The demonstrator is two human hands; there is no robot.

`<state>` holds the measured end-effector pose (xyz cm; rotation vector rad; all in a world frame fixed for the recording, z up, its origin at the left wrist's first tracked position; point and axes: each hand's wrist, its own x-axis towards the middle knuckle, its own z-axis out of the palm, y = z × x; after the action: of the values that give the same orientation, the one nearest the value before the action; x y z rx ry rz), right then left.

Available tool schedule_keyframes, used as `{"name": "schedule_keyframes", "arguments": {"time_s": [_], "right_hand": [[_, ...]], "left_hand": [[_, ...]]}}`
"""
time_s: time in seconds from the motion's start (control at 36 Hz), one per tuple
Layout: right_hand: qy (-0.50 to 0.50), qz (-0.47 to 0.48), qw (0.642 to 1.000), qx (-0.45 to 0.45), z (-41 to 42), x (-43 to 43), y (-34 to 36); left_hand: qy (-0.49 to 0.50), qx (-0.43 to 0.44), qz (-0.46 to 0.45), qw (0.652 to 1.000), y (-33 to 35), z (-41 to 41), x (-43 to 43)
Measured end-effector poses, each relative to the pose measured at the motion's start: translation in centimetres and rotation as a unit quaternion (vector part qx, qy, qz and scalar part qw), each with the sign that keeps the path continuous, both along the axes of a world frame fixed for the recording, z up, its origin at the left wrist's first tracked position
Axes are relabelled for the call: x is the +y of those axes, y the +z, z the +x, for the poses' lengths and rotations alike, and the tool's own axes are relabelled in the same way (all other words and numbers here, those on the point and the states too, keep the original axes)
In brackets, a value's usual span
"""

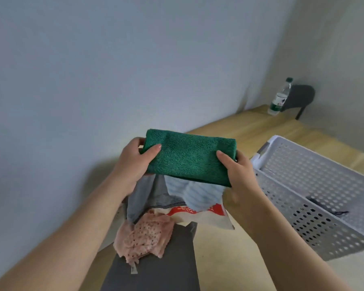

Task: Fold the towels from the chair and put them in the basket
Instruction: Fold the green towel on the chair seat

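**A:** Where's the green towel?

**B:** Folded, midair above the pile on the chair. Left hand and right hand, each grip pinching one end.

**A:** Advice?

**B:** Hold edges level, carry right, lay it flat in the basket.

You hold the folded towel between your hands, the left hand at its left end and the right hand at its right end. It is directly above the pile of towels, which lies on the chair in front of you. The wall stands left of and behind the chair. The basket sits on the floor to the chair's right. The bottle stands well behind the basket, in the corner.
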<state>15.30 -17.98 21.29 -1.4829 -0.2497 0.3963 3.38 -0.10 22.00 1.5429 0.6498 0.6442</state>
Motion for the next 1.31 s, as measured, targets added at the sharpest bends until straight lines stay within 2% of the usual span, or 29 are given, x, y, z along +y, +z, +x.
{"name": "schedule_keyframes", "arguments": {"time_s": [0.19,0.28,0.42,0.47,0.58,0.72,0.83,0.97,1.11,1.17,1.31], "right_hand": [[-0.077,-0.021,0.997,0.003,4.7,-8.3,2.6],[-0.111,-0.041,0.993,0.01,7.8,-12.4,2.9],[-0.122,-0.133,0.983,0.02,13.9,-18.2,1.8],[-0.127,-0.182,0.975,0.032,16.1,-19.9,1.0],[-0.117,-0.257,0.956,0.074,19.0,-22.6,-1.2],[-0.06,-0.346,0.929,0.114,20.8,-24.2,-4.0],[-0.023,-0.377,0.91,0.173,21.5,-24.4,-5.6],[0.027,-0.438,0.88,0.183,22.1,-24.5,-6.1],[0.08,-0.491,0.838,0.227,22.2,-24.7,-6.4],[0.064,-0.478,0.846,0.229,22.6,-24.8,-6.7],[-0.049,-0.396,0.894,0.202,24.2,-24.2,-7.5]], "left_hand": [[-0.092,0.004,0.023,0.995,2.2,7.7,-6.0],[-0.123,0.013,0.064,0.99,2.4,11.9,-9.5],[-0.167,0.065,0.121,0.976,1.8,19.2,-14.9],[-0.169,0.099,0.17,0.966,1.1,21.7,-16.5],[-0.217,0.177,0.297,0.913,-0.8,25.2,-19.0],[-0.318,0.276,0.41,0.809,-3.1,28.3,-20.7],[-0.384,0.374,0.411,0.738,-4.6,29.8,-21.4],[-0.408,0.434,0.388,0.703,-5.5,31.1,-21.5],[-0.444,0.487,0.375,0.652,-5.6,31.9,-22.1],[-0.435,0.486,0.383,0.654,-5.8,32.3,-22.0],[-0.345,0.423,0.439,0.714,-6.9,33.8,-21.4]]}}
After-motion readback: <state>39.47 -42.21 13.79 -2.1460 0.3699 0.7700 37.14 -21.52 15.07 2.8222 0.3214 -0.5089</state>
